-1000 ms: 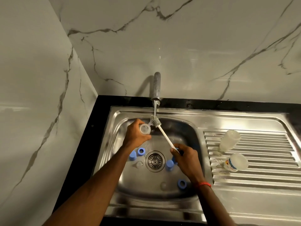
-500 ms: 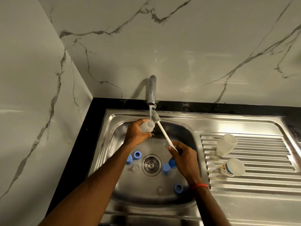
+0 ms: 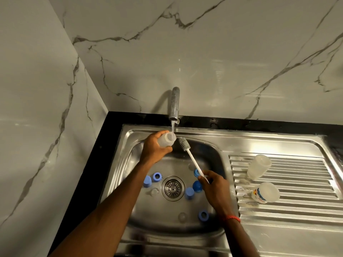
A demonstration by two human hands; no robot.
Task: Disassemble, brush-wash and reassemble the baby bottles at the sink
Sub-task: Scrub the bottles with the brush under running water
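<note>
Under the chrome tap [image 3: 174, 103], the left hand [image 3: 155, 147] has its fingers [image 3: 157, 134] wrapped round the small translucent plastic bottle body [image 3: 165, 140]. It holds the bottle over the back of the basin with the open mouth tipped toward the thin water stream [image 3: 173, 129], which falls into it. The right hand [image 3: 215, 188] pinches the tail end of the white-handled grey bottle brush [image 3: 192, 158] between thumb and fingers [image 3: 203, 178]. The brush's ribbed head sits just beside the bottle's mouth, not inside it.

The step in hand looks like filling or rinsing before the brush goes in. The bottle appears light, stiff and thin-walled. Wet plastic is likely to be slippery, so a hold round the middle of the barrel, clear of the threaded neck, seems soundest. As it fills it should grow a little heavier. Held so far back, the brush may wobble at its head; a grip nearer the middle of the handle would probably give more control.

Below, in the stainless steel sink [image 3: 128, 164], blue screw rings [image 3: 157, 176], blue caps [image 3: 147, 181] and clear teats [image 3: 154, 191] lie scattered round the drain strainer [image 3: 173, 188]. On the ribbed drainboard [image 3: 306, 184] to the right lie 2 more translucent bottles [image 3: 259, 168], 1 of them printed.
</note>
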